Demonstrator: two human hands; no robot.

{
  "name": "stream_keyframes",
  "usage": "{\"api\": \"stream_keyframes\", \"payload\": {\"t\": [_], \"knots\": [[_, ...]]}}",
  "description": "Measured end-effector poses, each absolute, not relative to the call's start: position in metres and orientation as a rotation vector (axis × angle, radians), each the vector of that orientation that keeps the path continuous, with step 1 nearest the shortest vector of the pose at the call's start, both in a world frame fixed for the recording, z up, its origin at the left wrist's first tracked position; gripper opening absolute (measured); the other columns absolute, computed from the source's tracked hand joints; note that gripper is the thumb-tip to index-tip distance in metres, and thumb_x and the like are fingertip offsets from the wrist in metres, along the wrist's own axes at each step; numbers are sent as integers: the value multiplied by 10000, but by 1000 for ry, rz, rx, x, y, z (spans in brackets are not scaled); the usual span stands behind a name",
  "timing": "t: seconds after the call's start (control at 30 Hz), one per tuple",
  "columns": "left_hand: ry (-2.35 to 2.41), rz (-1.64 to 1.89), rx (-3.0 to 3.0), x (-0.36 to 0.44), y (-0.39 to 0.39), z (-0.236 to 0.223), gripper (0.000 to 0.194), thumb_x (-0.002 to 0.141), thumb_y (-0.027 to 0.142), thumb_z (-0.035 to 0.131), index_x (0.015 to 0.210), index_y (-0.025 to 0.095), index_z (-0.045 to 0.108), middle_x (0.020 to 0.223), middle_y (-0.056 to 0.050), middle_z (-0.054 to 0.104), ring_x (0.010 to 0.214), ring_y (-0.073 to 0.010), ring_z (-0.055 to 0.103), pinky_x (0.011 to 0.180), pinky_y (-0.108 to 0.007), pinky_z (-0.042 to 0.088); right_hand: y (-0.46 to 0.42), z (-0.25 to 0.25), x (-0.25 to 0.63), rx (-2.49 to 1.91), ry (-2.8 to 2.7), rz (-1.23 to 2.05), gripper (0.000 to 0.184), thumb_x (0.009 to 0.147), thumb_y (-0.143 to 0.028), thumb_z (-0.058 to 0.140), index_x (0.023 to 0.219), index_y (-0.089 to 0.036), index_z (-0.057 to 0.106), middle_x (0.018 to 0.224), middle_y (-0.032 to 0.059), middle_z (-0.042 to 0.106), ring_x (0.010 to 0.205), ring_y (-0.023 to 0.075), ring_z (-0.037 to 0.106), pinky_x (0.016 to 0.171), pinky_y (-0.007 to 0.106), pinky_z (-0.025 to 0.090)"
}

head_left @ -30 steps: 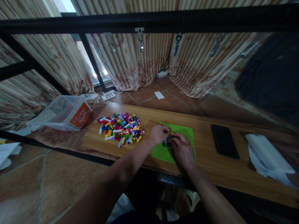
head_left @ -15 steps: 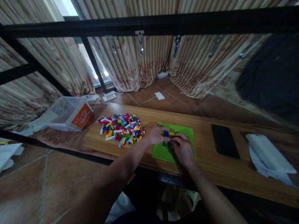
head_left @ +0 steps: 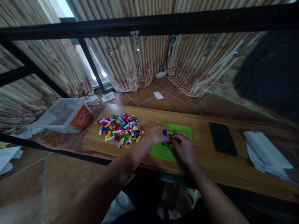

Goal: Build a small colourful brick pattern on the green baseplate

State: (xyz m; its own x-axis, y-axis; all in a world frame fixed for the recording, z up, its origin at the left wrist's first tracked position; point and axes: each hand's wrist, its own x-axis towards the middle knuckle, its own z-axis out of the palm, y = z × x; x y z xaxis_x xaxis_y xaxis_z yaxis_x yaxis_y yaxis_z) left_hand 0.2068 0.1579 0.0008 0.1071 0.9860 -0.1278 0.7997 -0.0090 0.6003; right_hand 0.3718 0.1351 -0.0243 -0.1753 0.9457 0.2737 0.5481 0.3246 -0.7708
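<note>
A small structure of building bricks (head_left: pixel 168 133), with blue, yellow, red and green parts, stands on the green studded baseplate (head_left: pixel 163 153). My left hand (head_left: pixel 158 133) is closed on its left side, fingertips at the blue brick. From the right, my right hand (head_left: pixel 184 147) pinches at the structure's right side, close to the yellow brick. The fingers of both hands hide part of the structure, so exactly which bricks the right fingertips grip is hard to see. Left of the baseplate lies a pile of loose multicoloured bricks (head_left: pixel 121 129).
A clear plastic bin (head_left: pixel 58 116) with an orange label stands at the far left. On the wooden board (head_left: pixel 201 155), a black phone (head_left: pixel 223 139) lies right of the baseplate. Further right is a white packet (head_left: pixel 266 151). A black metal bar (head_left: pixel 154 28) crosses above the board.
The view has shifted slightly. My right fingers have moved a little on the structure, and a red piece beneath them now shows more. My left hand stays at the blue brick.
</note>
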Motion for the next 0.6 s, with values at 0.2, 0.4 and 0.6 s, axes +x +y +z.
{"api": "stream_keyframes", "payload": {"t": [0.2, 0.4, 0.6], "knots": [[1834, 311, 1858, 216, 160, 7, 414, 596, 200, 720, 1008, 202, 680, 1044, -56, 658, 975, -211, 608, 887, -288, 478, 133, -25, 369, -1353, -1840, 680, 173, 785, -320, 554, 729, -207, 671, 989, 81, 612, 961, 223, 576, 896, 390, 441], [1819, 407, 1848, 215, 156, 10, 405, 585, 173, 731, 985, 185, 675, 998, -50, 675, 906, -199, 640, 837, -276, 509, 135, -24, 371, -1285, -1844, 698, 203, 807, -344, 520, 809, -211, 674, 1016, 87, 616, 975, 229, 586, 915, 415, 447], [1841, 918, 1751, 210, 108, -3, 448, 753, 125, 576, 1198, 170, 544, 1169, -79, 615, 1056, -184, 586, 948, -337, 480, 141, -19, 396, -1280, -1993, 600, 386, 820, -365, 507, 1169, -224, 590, 1312, 104, 495, 1225, 256, 460, 1044, 467, 354]]}}
